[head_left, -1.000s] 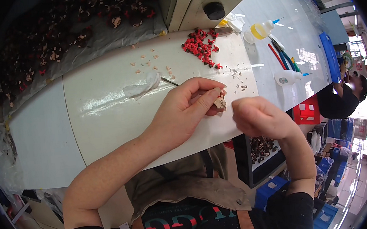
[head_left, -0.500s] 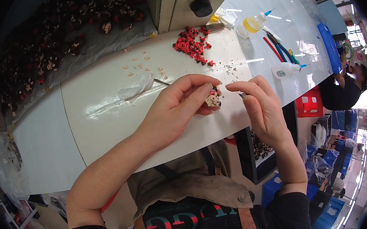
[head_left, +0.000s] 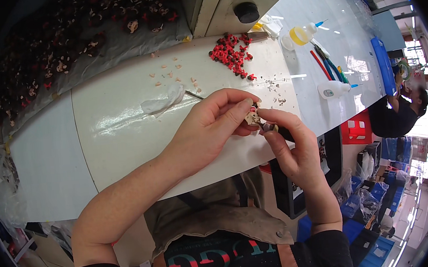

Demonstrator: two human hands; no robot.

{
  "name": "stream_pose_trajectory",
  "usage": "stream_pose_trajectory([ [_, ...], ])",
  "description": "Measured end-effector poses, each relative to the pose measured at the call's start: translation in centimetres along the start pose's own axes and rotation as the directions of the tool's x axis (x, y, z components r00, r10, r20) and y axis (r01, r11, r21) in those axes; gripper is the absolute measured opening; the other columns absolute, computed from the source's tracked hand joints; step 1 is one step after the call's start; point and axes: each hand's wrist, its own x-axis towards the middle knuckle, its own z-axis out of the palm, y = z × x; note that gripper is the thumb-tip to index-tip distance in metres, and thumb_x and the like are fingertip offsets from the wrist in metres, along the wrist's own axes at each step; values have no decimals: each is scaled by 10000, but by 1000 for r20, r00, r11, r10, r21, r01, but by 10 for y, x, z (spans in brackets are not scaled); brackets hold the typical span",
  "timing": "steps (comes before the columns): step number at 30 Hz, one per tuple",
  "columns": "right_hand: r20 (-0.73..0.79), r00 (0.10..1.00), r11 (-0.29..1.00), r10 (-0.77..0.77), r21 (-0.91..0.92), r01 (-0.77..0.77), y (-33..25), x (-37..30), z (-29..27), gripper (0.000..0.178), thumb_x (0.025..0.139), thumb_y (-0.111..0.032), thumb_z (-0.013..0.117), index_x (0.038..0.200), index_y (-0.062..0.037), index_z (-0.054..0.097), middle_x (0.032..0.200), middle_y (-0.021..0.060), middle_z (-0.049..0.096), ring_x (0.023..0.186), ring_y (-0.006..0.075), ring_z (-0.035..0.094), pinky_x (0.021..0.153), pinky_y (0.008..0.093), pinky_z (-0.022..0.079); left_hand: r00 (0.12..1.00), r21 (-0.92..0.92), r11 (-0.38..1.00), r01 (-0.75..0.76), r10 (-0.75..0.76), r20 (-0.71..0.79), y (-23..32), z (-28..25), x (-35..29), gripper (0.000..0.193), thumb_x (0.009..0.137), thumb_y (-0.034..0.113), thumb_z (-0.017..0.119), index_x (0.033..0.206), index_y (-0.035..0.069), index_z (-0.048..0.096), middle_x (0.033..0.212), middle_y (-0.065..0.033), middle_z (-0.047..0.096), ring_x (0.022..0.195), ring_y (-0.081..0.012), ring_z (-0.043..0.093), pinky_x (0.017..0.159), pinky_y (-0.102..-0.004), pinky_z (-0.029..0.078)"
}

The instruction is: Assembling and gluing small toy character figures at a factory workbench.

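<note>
In my left hand [head_left: 215, 120] a small painted figurine [head_left: 251, 118], cream with dark markings and a bit of red and pink, is pinched between thumb and fingers. My right hand [head_left: 296, 144] meets it from the right, thumb and forefinger closed on a small dark grey piece [head_left: 268, 126] at the figurine's side. Fingers hide part of both, and I cannot tell if the piece is fixed. Beyond my left hand lie a crumpled white cloth [head_left: 163, 102] and a thin metal tool [head_left: 194, 94]. Small cream pieces [head_left: 170, 74] are scattered behind them.
Red and black small parts [head_left: 231, 55] are heaped near a machine housing [head_left: 223, 5]. Many dark parts [head_left: 59, 50] cover a grey sheet at far left. Rightward are a yellow-banded bottle [head_left: 299, 35], a white needle-tipped bottle [head_left: 333, 90] and pliers [head_left: 331, 65]. A dark crate [head_left: 285, 191] stands below the table edge.
My right hand has moved left with the small dark piece, from beside the figurine to touching it. My left hand still holds the figurine. The whole view has shifted slightly.
</note>
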Motion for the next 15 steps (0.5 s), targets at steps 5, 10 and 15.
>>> stream_pose_trajectory([
  [5,-5,998,998,57,40,-57,-1,0,1,277,881,-4,555,1158,-2,558,1034,106,625,914,143,607,824,259,470,1000,-19,1000,-4,4,5,-2,-1,0,256,974,220,468,1143,47,552,1012,-27,581,924,-88,575,804,-236,485],
  [10,-7,1000,999,24,47,-24,0,2,3,261,862,29,557,1121,8,580,997,106,626,894,148,603,790,254,469,1000,-31,1000,-7,7,-19,-3,-1,-1,252,971,210,476,1133,32,552,1019,-39,581,919,-97,579,811,-243,490],
  [15,-65,997,999,-40,-6,39,5,1,15,279,836,66,561,1107,5,586,942,108,614,854,165,594,755,248,463,999,-85,996,-10,7,-36,-4,-3,0,256,971,212,475,1125,23,554,1013,-41,581,913,-97,578,813,-243,493],
])
